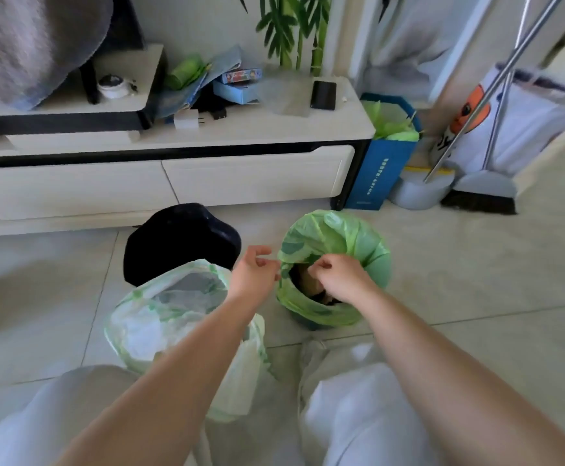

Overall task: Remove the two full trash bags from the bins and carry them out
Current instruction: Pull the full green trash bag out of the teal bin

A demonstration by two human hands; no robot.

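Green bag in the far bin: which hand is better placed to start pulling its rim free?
Probably the right hand: it already pinches the green bag at the near rim. The left hand sits at the bag's left edge, fingers loosely curled; its contact is unclear.

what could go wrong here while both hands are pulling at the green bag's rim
The left hand and right hand pinch only the thin rim of the green bag; it may tear, or the small bin may lift with it and tip. The left forearm crosses the white bag, still open, and could knock it over.
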